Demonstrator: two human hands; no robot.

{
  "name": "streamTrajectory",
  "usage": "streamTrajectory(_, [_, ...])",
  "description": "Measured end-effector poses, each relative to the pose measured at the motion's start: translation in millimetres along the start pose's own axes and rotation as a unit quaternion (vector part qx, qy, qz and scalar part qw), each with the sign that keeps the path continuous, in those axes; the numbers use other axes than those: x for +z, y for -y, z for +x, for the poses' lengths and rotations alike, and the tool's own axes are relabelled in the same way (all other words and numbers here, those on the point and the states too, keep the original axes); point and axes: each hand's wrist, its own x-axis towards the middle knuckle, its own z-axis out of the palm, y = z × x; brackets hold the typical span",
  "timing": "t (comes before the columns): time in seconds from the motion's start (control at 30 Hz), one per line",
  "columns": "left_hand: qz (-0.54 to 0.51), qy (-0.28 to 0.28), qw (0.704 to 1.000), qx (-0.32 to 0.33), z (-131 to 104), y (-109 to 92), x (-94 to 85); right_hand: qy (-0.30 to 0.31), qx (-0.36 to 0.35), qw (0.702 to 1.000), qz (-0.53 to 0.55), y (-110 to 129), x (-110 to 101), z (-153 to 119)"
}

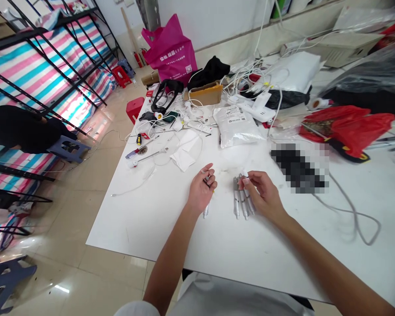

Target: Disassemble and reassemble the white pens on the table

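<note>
**Two hands at a bunch of white pens on a cluttered white table**

The left hand [202, 188] rests on the white table [158, 219] near its front edge, fingers curled narrowly around a single white pen [206, 211] whose lower end sticks out below the palm toward the near side. Just to its right, apart from it, the right hand [261, 193] bends its fingers over a small bunch of white pens [241, 199] that lie side by side on the table, pointing near to far; the fingertips touch their upper ends, but whether the hand grips them or only rests on them cannot be told.

Farther back on the table, left of centre, lie a folded white cloth [186, 151] and two screwdrivers [141, 151]. Behind the hands lies a grey plastic mailing pouch [238, 125], and beyond it an open cardboard box [206, 93] with a black cloth [212, 70] behind. A tangle of white cables [250, 77] spreads over the far middle. A red plastic bag [349, 123] lies at the right, and a grey cable [355, 210] loops across the table on the near right. A magenta shopping bag [171, 48] stands at the far end. On the left, off the table, a black metal bunk frame [52, 57] holds striped pink and blue sheeting, with a small red stool [121, 75] on the tiled floor.
</note>
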Motion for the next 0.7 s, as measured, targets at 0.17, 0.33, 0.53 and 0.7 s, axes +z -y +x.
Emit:
streamTrajectory(0.17, [-0.003, 0.022, 1.0, -0.012, 1.6, 4.7, 1.1, 0.02, -0.016, 0.998, -0.057, -3.3, 0.4, -2.2])
streamTrajectory(0.33, [-0.011, 0.043, 0.999, -0.015, 0.1, 4.5, 3.0, 0.022, -0.048, 0.991, -0.124, -4.1, -1.3, -6.8])
streamTrajectory(0.53, [0.002, 0.07, 0.996, -0.053, -5.7, -1.2, 7.0, 0.11, -0.095, 0.971, -0.191, 8.9, -1.1, -11.3])
streamTrajectory(0.7, [0.046, 0.069, 0.995, -0.062, -9.1, -2.0, 11.6, 0.102, -0.133, 0.963, -0.211, 15.4, 4.1, -12.4])
